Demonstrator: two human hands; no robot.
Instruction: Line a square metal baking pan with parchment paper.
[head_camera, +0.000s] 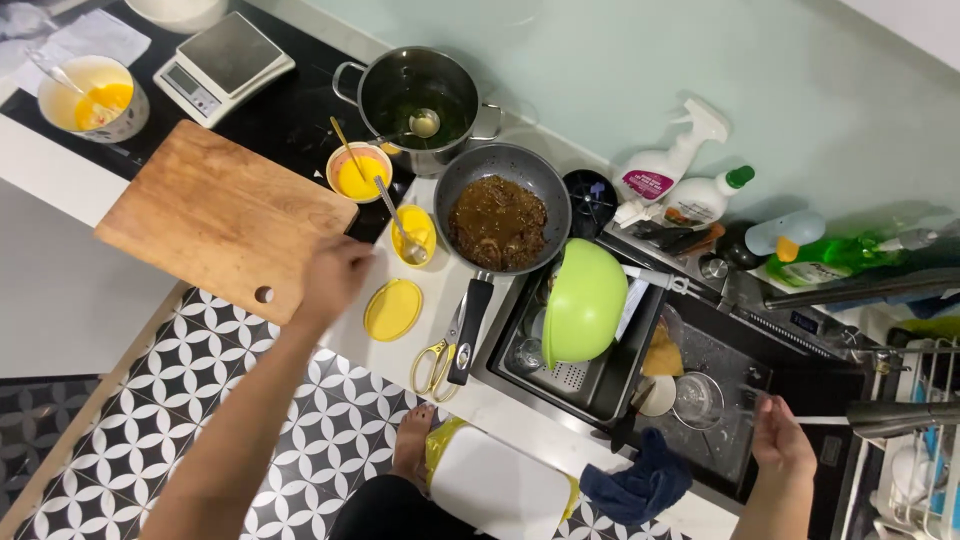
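Note:
My left hand (333, 272) reaches over the counter's front edge, fingers curled, right beside the near corner of a wooden cutting board (220, 215); whether it grips the board I cannot tell. A yellow lid (393, 309) lies just right of it. My right hand (782, 440) rests at the sink's right edge, closed around a thin white handle (822, 420) that runs right to a dark part (905, 416). A green bowl (582, 300) sits tilted in the sink (600, 385). A black frying pan (500, 212) holds brown food.
A steel pot (418, 100) with a ladle, two small yellow cups (358, 174) with spoons, a kitchen scale (222, 62), a bowl of yellow liquid (92, 98), scissors (438, 360), spray bottles (672, 165), a blue cloth (640, 480) and a dish rack (920, 440) are about. Patterned floor tiles lie below.

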